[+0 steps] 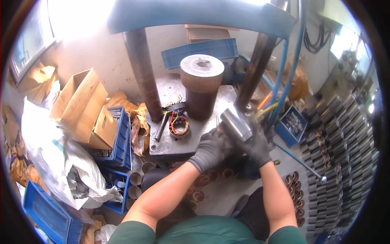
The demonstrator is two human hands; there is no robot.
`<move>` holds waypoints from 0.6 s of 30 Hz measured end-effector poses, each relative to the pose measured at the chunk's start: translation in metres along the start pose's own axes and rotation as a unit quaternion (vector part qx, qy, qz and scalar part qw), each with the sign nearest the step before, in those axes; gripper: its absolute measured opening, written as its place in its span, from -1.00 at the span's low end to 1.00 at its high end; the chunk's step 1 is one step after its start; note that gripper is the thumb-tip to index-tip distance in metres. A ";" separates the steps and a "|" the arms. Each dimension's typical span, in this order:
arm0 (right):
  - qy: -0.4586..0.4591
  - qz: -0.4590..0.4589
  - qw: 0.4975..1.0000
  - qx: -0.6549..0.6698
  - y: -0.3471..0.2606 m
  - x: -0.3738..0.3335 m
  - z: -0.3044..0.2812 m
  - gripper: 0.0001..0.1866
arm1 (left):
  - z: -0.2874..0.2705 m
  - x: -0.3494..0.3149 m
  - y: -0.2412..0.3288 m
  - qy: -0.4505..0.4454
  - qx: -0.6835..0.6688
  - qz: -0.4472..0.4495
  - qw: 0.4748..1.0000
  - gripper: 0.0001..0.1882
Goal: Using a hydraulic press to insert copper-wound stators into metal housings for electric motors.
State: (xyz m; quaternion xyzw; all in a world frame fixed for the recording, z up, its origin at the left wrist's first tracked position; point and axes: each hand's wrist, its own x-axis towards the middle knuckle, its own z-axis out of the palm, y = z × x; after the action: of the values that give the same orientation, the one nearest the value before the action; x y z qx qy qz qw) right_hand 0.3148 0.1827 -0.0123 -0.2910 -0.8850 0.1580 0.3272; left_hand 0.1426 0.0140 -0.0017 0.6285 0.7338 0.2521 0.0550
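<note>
A shiny metal cylinder (pixel 237 124) is held tilted over the front right of the press's metal bed (pixel 166 149). My right hand (pixel 259 147), in a dark grey glove, is closed around its right side. My left hand (pixel 209 150), gloved alike, has its fingers curled against the cylinder's lower left side; they are partly blurred. On the bed, left of my hands, lies a ring-shaped stator (pixel 187 131) with copper windings and red and yellow wires. A second wound stator (pixel 175 106) sits behind it. A short dark rod (pixel 162 127) lies beside them.
A thick round ram block (pixel 202 77) stands on the bed between two steel columns (pixel 143 73). Cardboard boxes (pixel 83 107) and blue crates (pixel 118 142) crowd the left. Rows of stacked metal cylinders (pixel 345 162) line the right; a lever with a ball end (pixel 323 179) sticks out there.
</note>
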 end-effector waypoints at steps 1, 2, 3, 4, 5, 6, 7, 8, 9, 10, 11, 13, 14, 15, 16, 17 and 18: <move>0.004 0.014 0.999 0.028 0.001 0.000 0.001 -0.13 | 0.002 0.000 0.000 -0.020 0.002 -0.006 1.000 -0.28; 0.010 0.035 0.997 0.066 0.001 0.000 0.002 -0.16 | 0.003 0.000 -0.001 -0.003 -0.007 -0.005 1.000 -0.28; 0.017 0.065 0.991 0.117 0.001 0.001 0.002 -0.19 | 0.004 0.001 0.000 0.012 -0.016 -0.003 1.000 -0.28; 0.022 0.106 0.977 0.186 -0.001 0.002 0.001 -0.21 | 0.005 0.002 0.002 0.046 -0.018 -0.009 0.999 -0.33; 0.027 0.153 0.951 0.266 -0.005 0.002 -0.001 -0.24 | 0.006 0.002 0.004 0.057 -0.023 -0.002 0.998 -0.33; 0.009 0.218 0.905 0.365 -0.009 0.002 -0.005 -0.27 | 0.005 0.004 0.006 0.097 -0.063 -0.010 0.993 -0.38; 0.000 0.245 0.856 0.455 -0.014 0.002 -0.010 -0.28 | 0.004 0.005 0.009 0.119 -0.096 -0.035 0.988 -0.42; -0.012 0.289 0.790 0.541 -0.021 0.001 -0.016 -0.29 | 0.003 0.006 0.013 0.142 -0.107 -0.038 0.983 -0.45; -0.035 0.384 0.626 0.678 -0.027 -0.001 -0.025 -0.32 | 0.000 0.007 0.017 0.146 -0.107 -0.028 0.983 -0.45; -0.070 0.332 0.534 0.775 -0.040 -0.008 -0.026 -0.28 | -0.002 0.007 0.022 0.153 -0.285 -0.089 0.942 -0.40; -0.063 0.336 0.541 0.768 -0.050 -0.015 -0.030 -0.28 | -0.004 0.008 0.027 0.156 -0.453 -0.148 0.865 -0.34; -0.049 0.225 0.646 0.728 -0.067 -0.024 -0.036 -0.18 | -0.011 0.001 0.034 0.135 -0.598 -0.165 0.773 -0.26; -0.054 0.223 0.701 0.675 -0.073 -0.027 -0.039 -0.07 | -0.014 -0.001 0.036 0.114 -0.737 -0.152 0.648 -0.18; -0.059 0.235 0.708 0.663 -0.079 -0.030 -0.038 -0.07 | -0.017 -0.003 0.038 0.111 -0.726 -0.176 0.655 -0.18; -0.061 0.179 0.787 0.588 -0.086 -0.036 -0.036 -0.04 | -0.018 -0.006 0.040 0.095 -0.783 -0.149 0.597 -0.13; -0.069 0.141 0.848 0.507 -0.092 -0.040 -0.033 0.00 | -0.019 -0.009 0.042 0.067 -0.836 -0.116 0.532 -0.07; -0.083 0.119 0.881 0.450 -0.094 -0.042 -0.033 0.03 | -0.020 -0.013 0.042 0.077 -0.838 -0.127 0.525 -0.06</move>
State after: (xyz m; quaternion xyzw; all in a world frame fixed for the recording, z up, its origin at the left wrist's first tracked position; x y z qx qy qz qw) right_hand 0.3243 0.0861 0.0358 -0.2013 -0.7017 0.6004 0.3267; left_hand 0.1749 -0.0006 0.0309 0.1714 0.2576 0.7890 0.5308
